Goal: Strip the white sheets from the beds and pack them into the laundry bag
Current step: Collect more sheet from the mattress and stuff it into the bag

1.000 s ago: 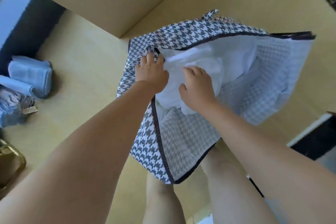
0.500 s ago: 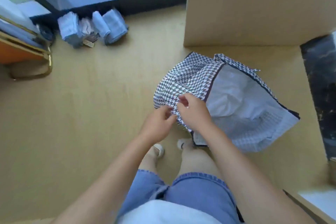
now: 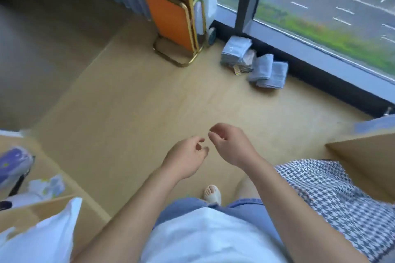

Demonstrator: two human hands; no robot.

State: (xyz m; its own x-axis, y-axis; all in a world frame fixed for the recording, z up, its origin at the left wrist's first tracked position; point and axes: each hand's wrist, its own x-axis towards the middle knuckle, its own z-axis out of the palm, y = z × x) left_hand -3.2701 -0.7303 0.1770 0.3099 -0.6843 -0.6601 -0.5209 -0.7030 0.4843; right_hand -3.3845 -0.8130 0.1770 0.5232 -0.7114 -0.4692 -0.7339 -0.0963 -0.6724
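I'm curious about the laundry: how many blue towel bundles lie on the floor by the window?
3. A stack nearest the orange cart, a folded towel beside it, and a second folded towel right of that, all below the window. The stack may hold several towels.

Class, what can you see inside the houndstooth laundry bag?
Nothing of the inside: only the houndstooth outside of the laundry bag shows. Its opening and contents are hidden.
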